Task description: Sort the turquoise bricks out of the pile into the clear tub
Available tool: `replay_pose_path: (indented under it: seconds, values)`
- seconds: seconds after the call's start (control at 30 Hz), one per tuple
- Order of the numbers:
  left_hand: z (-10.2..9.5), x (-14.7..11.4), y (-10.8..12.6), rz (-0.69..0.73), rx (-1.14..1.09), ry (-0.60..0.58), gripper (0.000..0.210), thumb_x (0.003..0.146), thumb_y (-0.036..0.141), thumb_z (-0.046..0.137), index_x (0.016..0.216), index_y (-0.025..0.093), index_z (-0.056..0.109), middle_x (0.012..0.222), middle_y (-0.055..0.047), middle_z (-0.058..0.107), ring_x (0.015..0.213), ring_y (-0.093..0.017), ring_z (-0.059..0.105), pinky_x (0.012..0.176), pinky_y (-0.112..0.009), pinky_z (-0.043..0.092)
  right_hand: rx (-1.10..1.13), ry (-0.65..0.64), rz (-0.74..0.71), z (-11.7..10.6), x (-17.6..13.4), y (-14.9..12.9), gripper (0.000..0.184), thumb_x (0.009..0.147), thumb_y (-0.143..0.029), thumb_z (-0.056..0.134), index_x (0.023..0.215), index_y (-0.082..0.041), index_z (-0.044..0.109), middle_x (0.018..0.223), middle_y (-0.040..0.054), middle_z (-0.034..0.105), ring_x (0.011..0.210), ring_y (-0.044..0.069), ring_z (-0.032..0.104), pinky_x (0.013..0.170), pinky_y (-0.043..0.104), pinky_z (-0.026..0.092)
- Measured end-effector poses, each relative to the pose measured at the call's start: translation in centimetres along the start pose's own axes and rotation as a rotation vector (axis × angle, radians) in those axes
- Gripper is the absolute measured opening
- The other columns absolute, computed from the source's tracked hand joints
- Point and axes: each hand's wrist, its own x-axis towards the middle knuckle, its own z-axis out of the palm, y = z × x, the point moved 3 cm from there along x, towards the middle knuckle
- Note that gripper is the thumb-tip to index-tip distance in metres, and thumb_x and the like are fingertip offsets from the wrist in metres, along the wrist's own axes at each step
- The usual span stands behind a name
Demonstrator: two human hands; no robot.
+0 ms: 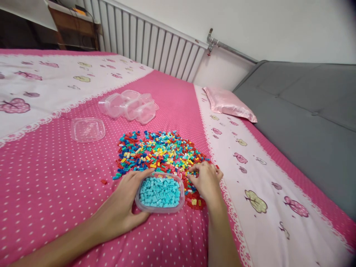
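A clear plastic container (182, 200) full of light-blue toy building bricks (160, 191) rests on the pink bedspread. My left hand (126, 202) grips its left side, fingers along the far rim and thumb at the near edge. To the right of the container, my right hand (206, 178) is bent over the edge of a large pile of mixed toy bricks (160, 150) in red, blue, yellow and green. Its thumb and index finger curl toward each other among the bricks; whatever lies between the fingertips is too small to make out.
Several clear empty containers (129, 105) lie stacked on their sides beyond the pile. A clear lid (88, 129) lies flat to their left. One stray red brick (104, 181) sits left of the pile. A pink pillow (229, 104) leans near the grey headboard (300, 111).
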Motion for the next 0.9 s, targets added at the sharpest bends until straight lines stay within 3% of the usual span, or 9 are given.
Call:
replay_pose_path:
  seconds: [0.33, 0.63, 0.9]
  values:
    - [0.03, 0.13, 0.03, 0.009, -0.001, 0.008, 0.081, 0.079, 0.023, 0.063, 0.150, 0.030, 0.026, 0.141, -0.009, 0.054, 0.130, -0.034, 0.051, 0.107, -0.049, 0.046, -0.008, -0.044, 0.045, -0.31, 0.08, -0.45, 0.006, 0.080, -0.022, 0.075, 0.074, -0.024, 0.076, 0.097, 0.0069, 0.071, 0.101, 0.029, 0.060, 0.099, 0.055, 0.027]
    - [-0.01, 0.00, 0.09, 0.017, 0.001, 0.028, 0.078, 0.079, 0.024, 0.063, 0.150, 0.027, 0.028, 0.140, -0.009, 0.055, 0.128, -0.032, 0.052, 0.106, -0.046, 0.046, -0.036, -0.063, 0.085, -0.05, 0.10, -0.38, 0.005, 0.078, -0.025, 0.080, 0.082, -0.026, 0.078, 0.101, 0.0057, 0.070, 0.104, 0.028, 0.057, 0.101, 0.052, 0.023]
    - [0.03, 0.07, 0.04, 0.010, 0.004, 0.014, 0.078, 0.080, 0.024, 0.063, 0.150, 0.027, 0.029, 0.141, -0.009, 0.054, 0.130, -0.032, 0.050, 0.107, -0.046, 0.045, -0.027, -0.059, 0.087, -0.12, 0.19, -0.60, 0.006, 0.077, -0.019, 0.078, 0.076, -0.025, 0.076, 0.098, 0.0046, 0.069, 0.104, 0.027, 0.058, 0.103, 0.051, 0.021]
